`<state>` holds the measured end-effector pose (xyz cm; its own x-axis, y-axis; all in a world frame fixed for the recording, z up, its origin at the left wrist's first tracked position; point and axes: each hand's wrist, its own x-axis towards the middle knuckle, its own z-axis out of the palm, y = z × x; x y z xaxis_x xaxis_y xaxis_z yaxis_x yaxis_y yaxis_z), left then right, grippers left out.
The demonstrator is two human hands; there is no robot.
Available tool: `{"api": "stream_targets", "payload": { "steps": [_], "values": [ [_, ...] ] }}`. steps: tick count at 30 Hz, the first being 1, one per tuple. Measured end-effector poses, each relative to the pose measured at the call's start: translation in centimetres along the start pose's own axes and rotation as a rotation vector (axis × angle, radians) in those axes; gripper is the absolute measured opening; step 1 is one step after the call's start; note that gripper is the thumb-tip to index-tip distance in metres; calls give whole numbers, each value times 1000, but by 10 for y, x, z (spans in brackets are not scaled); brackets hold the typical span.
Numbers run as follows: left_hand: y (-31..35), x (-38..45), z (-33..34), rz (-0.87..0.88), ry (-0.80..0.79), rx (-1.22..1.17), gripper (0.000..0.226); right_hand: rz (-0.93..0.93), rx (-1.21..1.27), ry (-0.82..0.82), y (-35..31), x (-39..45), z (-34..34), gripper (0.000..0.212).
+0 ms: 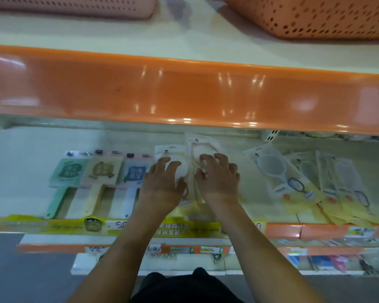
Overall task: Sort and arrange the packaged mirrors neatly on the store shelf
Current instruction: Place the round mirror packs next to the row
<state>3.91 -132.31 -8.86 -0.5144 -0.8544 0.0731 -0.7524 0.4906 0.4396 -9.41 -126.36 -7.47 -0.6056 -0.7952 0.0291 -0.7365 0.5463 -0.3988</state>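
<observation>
Two packaged round mirrors lie side by side at the middle of the cream shelf (pixel 249 178). My left hand (pixel 162 182) rests fingers spread on the left pack (pixel 173 155). My right hand (pixel 219 178) curls its fingers over the right pack (pixel 200 147), which sits a little farther back and tilted. To the left stand three square hand mirrors in a row: green (pixel 67 171), beige (pixel 102 170) and blue (pixel 135 171). To the right, several yellow-carded oval mirror packs (pixel 278 171) lie fanned and overlapping.
An orange shelf lip (pixel 184 92) overhangs the working shelf closely. Orange and pink perforated baskets (pixel 315 16) stand on the shelf above. Yellow and orange price strips (pixel 173 228) run along the front edge. Lower shelves with small goods (pixel 337 261) sit below.
</observation>
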Motion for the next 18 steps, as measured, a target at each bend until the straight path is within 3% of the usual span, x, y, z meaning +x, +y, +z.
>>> {"api": "stream_targets", "payload": {
  "steps": [18],
  "values": [
    [-79,0,-38,-27,-52,-12,46,21,-44,-56,-70,-11,52,37]
  ]
}}
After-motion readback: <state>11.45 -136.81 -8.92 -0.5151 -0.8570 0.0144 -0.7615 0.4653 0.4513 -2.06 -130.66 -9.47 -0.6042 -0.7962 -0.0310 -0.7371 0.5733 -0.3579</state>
